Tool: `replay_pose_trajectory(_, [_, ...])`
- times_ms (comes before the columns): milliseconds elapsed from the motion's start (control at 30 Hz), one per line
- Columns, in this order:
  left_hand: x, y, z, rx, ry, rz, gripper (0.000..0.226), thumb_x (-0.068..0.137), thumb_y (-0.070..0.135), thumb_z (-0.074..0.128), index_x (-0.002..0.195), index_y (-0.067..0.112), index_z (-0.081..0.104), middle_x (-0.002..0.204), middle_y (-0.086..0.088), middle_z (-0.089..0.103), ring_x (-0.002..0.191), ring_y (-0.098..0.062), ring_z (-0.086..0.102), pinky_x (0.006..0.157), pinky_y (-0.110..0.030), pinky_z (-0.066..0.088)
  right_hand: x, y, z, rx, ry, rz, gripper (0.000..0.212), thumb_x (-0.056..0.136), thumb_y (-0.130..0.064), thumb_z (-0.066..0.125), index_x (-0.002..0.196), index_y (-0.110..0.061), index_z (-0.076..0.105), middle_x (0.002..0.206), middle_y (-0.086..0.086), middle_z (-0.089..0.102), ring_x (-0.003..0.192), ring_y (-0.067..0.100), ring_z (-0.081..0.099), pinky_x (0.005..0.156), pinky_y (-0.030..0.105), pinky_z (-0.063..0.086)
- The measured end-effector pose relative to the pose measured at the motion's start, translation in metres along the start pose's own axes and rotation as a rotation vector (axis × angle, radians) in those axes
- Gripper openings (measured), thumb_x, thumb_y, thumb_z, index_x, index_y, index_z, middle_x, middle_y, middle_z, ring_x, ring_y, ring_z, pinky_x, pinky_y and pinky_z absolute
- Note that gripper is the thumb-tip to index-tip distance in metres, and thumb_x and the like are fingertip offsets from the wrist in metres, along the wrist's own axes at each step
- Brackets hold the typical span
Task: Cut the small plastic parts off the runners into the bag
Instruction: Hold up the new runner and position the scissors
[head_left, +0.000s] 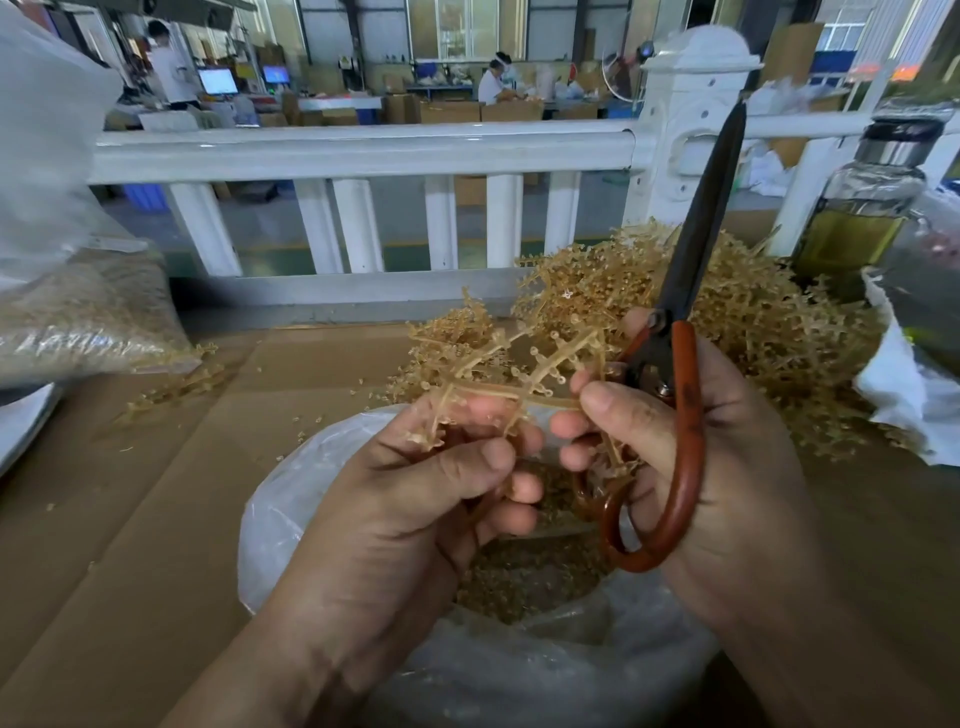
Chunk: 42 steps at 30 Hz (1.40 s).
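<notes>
- runner (498, 374) being pinched in L hand (431, 488), fingers curled round it, just over the open bag (280, 499)
- scissors (693, 249) being gripped by R hand (727, 467) w/ blades closed, tips up; thumb touching runner

So the open bag (291, 499) sits nearest, dead centre, on a cardboard sheet (156, 493) covering the table. Cut parts (524, 577) lie inside it. Right above the bag's mouth, the left hand (415, 483) and right hand (691, 447) pinch one runner (498, 374) between them, each on its own side. The right hand also grips the scissors (685, 332), which point up and away, in front of the big runner pile (753, 322) at far right. A bottle (857, 208) stands behind that pile. A filled bag (78, 312) lies far left, with loose runners (171, 389) just beside it. The railing (363, 150) runs across behind everything.
</notes>
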<state>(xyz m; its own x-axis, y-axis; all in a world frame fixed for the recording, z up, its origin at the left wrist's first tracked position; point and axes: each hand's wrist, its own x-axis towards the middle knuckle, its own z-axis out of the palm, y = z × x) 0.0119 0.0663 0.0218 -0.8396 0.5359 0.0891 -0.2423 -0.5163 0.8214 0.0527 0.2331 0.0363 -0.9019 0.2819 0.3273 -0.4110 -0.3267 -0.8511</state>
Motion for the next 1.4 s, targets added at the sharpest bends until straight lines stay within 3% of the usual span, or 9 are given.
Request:
replay_pose_trajectory(300, [-0.001, 0.006, 0.000, 0.100, -0.033, 0.056, 0.052, 0.059, 0.043, 0.094, 0.102, 0.020, 0.076, 0.087, -0.009, 0.071, 0.079, -0.021, 0.070, 0.066, -0.030, 0.057, -0.001, 0.000, 0.001, -0.072, -0.101, -0.012, 0.032, 0.071, -0.018, 0.078, 0.096, -0.037, 0.073, 0.085, 0.006, 0.073, 0.070, 0.023, 0.073, 0.058, 0.028, 0.056])
replay_pose_trajectory(500, [-0.001, 0.004, 0.002, 0.111, 0.077, 0.242, 0.020, 0.072, 0.015, 0.085, 0.090, 0.019, 0.077, 0.083, -0.011, 0.072, 0.077, -0.022, 0.069, 0.071, -0.027, 0.056, 0.000, 0.003, -0.003, -0.270, 0.053, 0.001, 0.049, 0.073, -0.028, 0.082, 0.118, -0.029, 0.064, 0.087, -0.001, 0.072, 0.078, 0.018, 0.074, 0.063, 0.031, 0.059])
replay_pose_trajectory(700, [-0.008, 0.008, 0.000, 0.763, 0.351, 0.665, 0.017, 0.081, 0.035, 0.079, 0.090, 0.048, 0.072, 0.088, 0.019, 0.075, 0.082, 0.004, 0.069, 0.075, -0.007, 0.049, 0.003, -0.010, -0.012, -0.178, 0.098, 0.026, 0.023, 0.071, -0.039, 0.081, 0.091, -0.036, 0.070, 0.074, 0.004, 0.069, 0.060, 0.022, 0.068, 0.056, 0.030, 0.055])
replay_pose_trajectory(833, [-0.010, 0.007, 0.003, 1.092, 0.236, 0.852, 0.020, 0.090, 0.026, 0.067, 0.100, 0.043, 0.067, 0.103, 0.029, 0.068, 0.091, 0.012, 0.063, 0.081, -0.003, 0.042, 0.005, -0.004, -0.008, 0.077, -0.117, 0.361, 0.069, 0.060, -0.056, 0.089, 0.109, -0.017, 0.063, 0.070, 0.008, 0.065, 0.051, 0.020, 0.066, 0.045, 0.029, 0.053])
replay_pose_trajectory(933, [-0.008, 0.009, -0.001, 1.124, 0.071, 0.918, 0.019, 0.093, 0.016, 0.063, 0.107, 0.029, 0.066, 0.109, 0.017, 0.068, 0.104, -0.005, 0.066, 0.092, -0.021, 0.045, 0.006, -0.002, -0.008, 0.142, -0.147, 0.463, 0.075, 0.053, -0.050, 0.095, 0.108, -0.011, 0.063, 0.070, 0.012, 0.067, 0.054, 0.024, 0.069, 0.047, 0.030, 0.056])
replay_pose_trajectory(1100, [-0.005, 0.013, -0.003, 1.229, -0.040, 0.968, 0.020, 0.089, 0.011, 0.064, 0.105, 0.023, 0.068, 0.119, 0.004, 0.067, 0.125, -0.029, 0.058, 0.102, -0.050, 0.045, 0.006, -0.006, -0.011, 0.226, -0.213, 0.464, 0.041, 0.067, -0.019, 0.090, 0.103, -0.011, 0.072, 0.093, 0.015, 0.074, 0.077, 0.028, 0.074, 0.060, 0.035, 0.062])
replay_pose_trajectory(1167, [-0.005, 0.011, -0.002, 1.318, 0.103, 0.897, 0.032, 0.087, 0.023, 0.068, 0.118, 0.030, 0.062, 0.135, 0.007, 0.059, 0.134, -0.020, 0.052, 0.109, -0.035, 0.042, 0.006, -0.004, -0.011, 0.251, -0.149, 0.465, 0.046, 0.069, -0.006, 0.083, 0.112, -0.007, 0.067, 0.105, 0.021, 0.071, 0.092, 0.036, 0.073, 0.071, 0.045, 0.063])
replay_pose_trajectory(1267, [-0.009, 0.008, 0.010, 0.979, 0.438, 0.479, 0.061, 0.071, 0.051, 0.081, 0.122, 0.053, 0.049, 0.131, 0.027, 0.058, 0.119, 0.008, 0.057, 0.087, -0.010, 0.048, 0.005, -0.005, -0.005, 0.197, 0.000, 0.365, 0.054, 0.065, 0.001, 0.077, 0.115, -0.017, 0.068, 0.111, 0.027, 0.069, 0.096, 0.043, 0.072, 0.075, 0.051, 0.062])
replay_pose_trajectory(1400, [-0.005, 0.005, 0.016, 0.383, 0.333, 0.171, 0.047, 0.069, 0.062, 0.077, 0.100, 0.026, 0.078, 0.102, 0.000, 0.078, 0.096, -0.019, 0.075, 0.075, -0.030, 0.056, 0.000, -0.006, 0.002, 0.095, 0.060, 0.169, 0.040, 0.065, -0.001, 0.074, 0.096, -0.024, 0.072, 0.081, 0.006, 0.070, 0.068, 0.022, 0.074, 0.054, 0.029, 0.059])
